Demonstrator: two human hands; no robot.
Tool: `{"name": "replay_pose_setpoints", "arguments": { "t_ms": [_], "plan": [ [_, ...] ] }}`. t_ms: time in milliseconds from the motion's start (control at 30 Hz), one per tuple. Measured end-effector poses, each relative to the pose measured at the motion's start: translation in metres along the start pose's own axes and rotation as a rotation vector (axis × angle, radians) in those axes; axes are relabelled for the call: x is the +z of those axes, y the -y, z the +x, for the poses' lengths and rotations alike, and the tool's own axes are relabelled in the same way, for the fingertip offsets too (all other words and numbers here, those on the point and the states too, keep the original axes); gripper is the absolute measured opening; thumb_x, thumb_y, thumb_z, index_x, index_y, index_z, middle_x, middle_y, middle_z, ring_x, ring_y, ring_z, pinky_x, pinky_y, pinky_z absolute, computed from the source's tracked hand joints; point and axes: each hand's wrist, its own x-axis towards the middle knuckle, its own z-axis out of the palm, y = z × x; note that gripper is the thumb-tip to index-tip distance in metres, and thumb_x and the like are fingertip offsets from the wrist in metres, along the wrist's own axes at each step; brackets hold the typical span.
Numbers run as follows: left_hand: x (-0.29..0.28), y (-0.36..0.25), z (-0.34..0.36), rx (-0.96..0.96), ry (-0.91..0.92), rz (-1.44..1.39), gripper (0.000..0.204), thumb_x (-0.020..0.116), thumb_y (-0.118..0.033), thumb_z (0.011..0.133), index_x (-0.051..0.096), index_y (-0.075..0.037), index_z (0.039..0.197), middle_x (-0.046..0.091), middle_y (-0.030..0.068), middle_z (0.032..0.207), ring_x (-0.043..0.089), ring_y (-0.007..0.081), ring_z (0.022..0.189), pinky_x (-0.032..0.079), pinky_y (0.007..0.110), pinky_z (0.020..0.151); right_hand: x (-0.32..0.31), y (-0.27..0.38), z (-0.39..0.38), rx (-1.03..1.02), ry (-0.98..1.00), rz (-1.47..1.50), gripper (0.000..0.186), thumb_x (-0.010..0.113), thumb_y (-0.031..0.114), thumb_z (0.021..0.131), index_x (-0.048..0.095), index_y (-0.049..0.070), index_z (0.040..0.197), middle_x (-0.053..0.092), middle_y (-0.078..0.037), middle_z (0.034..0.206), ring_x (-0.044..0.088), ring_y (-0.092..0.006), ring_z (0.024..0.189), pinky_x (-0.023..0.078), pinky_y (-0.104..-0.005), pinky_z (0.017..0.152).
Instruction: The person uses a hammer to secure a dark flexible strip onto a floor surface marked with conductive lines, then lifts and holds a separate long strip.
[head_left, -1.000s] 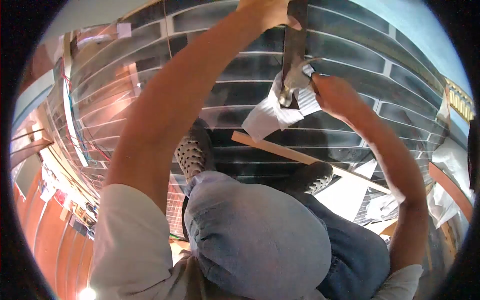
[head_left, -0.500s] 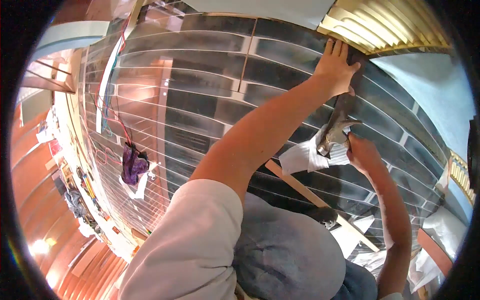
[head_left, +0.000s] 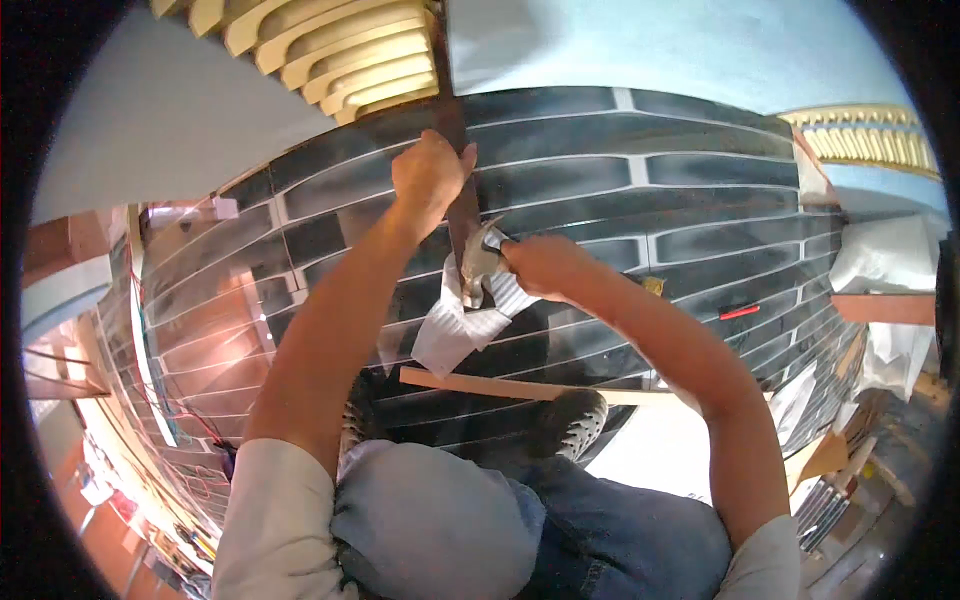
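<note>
Nearest, at the centre of the frame, the hammer (head_left: 483, 270) is gripped in the right hand (head_left: 548, 265), its fingers curled round the handle. Good control would be had from a relaxed wrist and short, measured movements, with the face squared to the wood and the knuckles clear of the edge. Whether the head touches the wood cannot be told. Farther up, left of the upper centre, the dark board (head_left: 453, 125) is clasped by the left hand (head_left: 432, 178), thumb along one edge; a steady hold well away from the hammer seems wise.

The hammer's head looks dull and metallic, with a curved claw turned upward. Beneath it, a white sheet (head_left: 447, 335) is folded about the board's lower end, flared to the lower left and ribbed at the right. The board, brown-black, narrow and straight, is seen running to the top edge of the frame.
</note>
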Motion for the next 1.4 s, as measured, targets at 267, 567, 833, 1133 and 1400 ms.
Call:
{"name": "replay_pose_setpoints", "arguments": {
  "t_ms": [267,567,833,1133,1400],
  "plan": [
    [0.039,-0.085,0.012,0.194,-0.022,0.149,0.072,0.055,-0.068,0.090,0.067,0.004,0.096,0.071,0.0252,0.092,0.071,0.0415,0.088,0.057,0.049,0.075,0.011,-0.083,-0.041,-0.005,-0.069,0.050,0.018,0.060,0.013,0.088,0.068,0.005,0.101,0.072,-0.019,0.096,0.070,-0.0380,0.091,0.057,-0.0503,0.076],
    [0.044,-0.149,0.036,0.106,0.368,0.125,0.068,0.051,-0.060,0.096,0.070,0.004,0.082,0.072,0.0147,0.070,0.072,0.0284,0.061,0.059,0.041,0.068,0.027,-0.162,-0.078,0.050,-0.141,0.137,0.018,0.056,0.016,0.090,0.066,0.008,0.103,0.071,-0.020,0.093,0.069,-0.0398,0.090,0.055,-0.0518,0.075],
    [0.035,-0.169,0.042,-0.041,0.533,0.029,0.074,0.056,-0.065,0.093,0.062,0.007,0.080,0.067,0.0157,0.067,0.065,0.0218,0.047,0.053,0.034,0.044,0.031,-0.155,-0.089,0.123,-0.269,0.160,0.015,0.063,0.012,0.084,0.074,0.008,0.094,0.073,-0.017,0.094,0.072,-0.0366,0.089,0.060,-0.0486,0.071],
    [0.048,-0.157,0.052,0.090,0.514,-0.235,0.072,0.060,-0.061,0.092,0.062,0.005,0.063,0.066,0.0186,0.059,0.067,0.0262,0.047,0.050,0.037,0.042,0.056,-0.125,-0.205,0.457,-0.498,0.354,0.029,0.061,0.020,0.085,0.058,0.007,0.110,0.071,-0.020,0.085,0.069,-0.0409,0.081,0.054,-0.0520,0.070],
    [0.079,-0.177,0.071,0.303,0.268,0.027,0.062,0.052,-0.056,0.094,0.070,0.003,0.090,0.072,0.0149,0.069,0.072,0.0289,0.062,0.057,0.042,0.072,0.116,-0.067,-0.424,1.030,-0.572,0.385,0.037,0.061,0.011,0.082,0.060,0.009,0.118,0.069,-0.020,0.094,0.066,-0.0414,0.094,0.053,-0.0509,0.077]
  ]
}}
